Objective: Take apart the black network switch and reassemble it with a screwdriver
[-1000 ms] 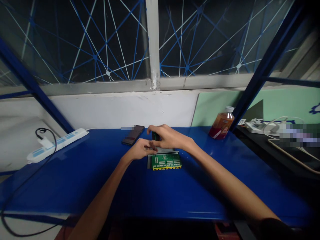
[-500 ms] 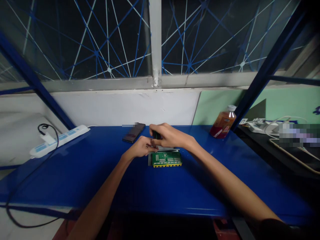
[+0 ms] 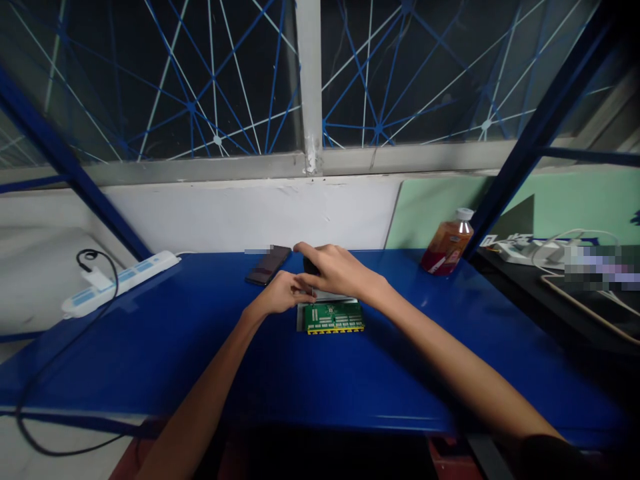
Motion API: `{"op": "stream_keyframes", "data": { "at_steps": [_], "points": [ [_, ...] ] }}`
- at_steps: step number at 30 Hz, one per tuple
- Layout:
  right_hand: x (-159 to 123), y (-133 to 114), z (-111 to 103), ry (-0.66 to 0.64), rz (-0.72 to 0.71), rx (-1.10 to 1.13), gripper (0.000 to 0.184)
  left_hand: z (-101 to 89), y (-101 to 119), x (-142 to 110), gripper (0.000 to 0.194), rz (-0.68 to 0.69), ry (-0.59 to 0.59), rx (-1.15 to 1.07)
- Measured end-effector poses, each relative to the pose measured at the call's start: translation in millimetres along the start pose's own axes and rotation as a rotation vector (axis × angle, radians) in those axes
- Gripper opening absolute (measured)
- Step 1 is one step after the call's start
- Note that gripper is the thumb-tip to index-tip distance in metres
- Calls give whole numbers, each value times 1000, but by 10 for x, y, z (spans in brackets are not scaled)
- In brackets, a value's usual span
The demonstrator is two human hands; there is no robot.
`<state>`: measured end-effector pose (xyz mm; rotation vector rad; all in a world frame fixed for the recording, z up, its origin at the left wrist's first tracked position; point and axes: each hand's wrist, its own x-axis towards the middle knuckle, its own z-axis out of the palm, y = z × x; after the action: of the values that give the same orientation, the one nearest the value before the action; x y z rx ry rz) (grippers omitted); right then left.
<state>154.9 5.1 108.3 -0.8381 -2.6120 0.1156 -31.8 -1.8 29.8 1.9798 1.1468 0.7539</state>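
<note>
A green circuit board (image 3: 334, 316) with a yellow strip along its near edge lies on the blue table, a grey metal plate showing at its left side. My right hand (image 3: 341, 269) is closed round the dark handle of a screwdriver (image 3: 311, 267), held upright over the board's far left corner; a thin shaft shows below the fingers. Close beside that shaft, the fingers of my left hand (image 3: 283, 293) are pinched together at the same corner. What they grip, if anything, is hidden. A pale flat edge shows under my right hand behind the board.
A phone (image 3: 269, 265) lies behind my left hand. On the left stands a white power strip (image 3: 125, 283) with a black cable hanging off the table. A drink bottle (image 3: 449, 243) stands at the back right, near a blue frame post. Chargers and cables lie farther right.
Fingers of my right hand have shifted slightly on the screwdriver handle, the index finger reaching a little farther left. My left hand stays at the board's corner.
</note>
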Motion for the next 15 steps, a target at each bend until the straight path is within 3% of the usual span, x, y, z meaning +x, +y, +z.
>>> {"op": "stream_keyframes", "data": {
  "at_steps": [6,11,15],
  "points": [
    [-39,5,-89,-37,-41,99,44,0,-73,15,22,50,17,75],
    [-30,-17,-77,-26,16,6,39,33,-59,22,23,27,98,156],
    [-16,2,-50,-19,27,-23,35,37,-12,12,22,94,118,210]
  ]
}}
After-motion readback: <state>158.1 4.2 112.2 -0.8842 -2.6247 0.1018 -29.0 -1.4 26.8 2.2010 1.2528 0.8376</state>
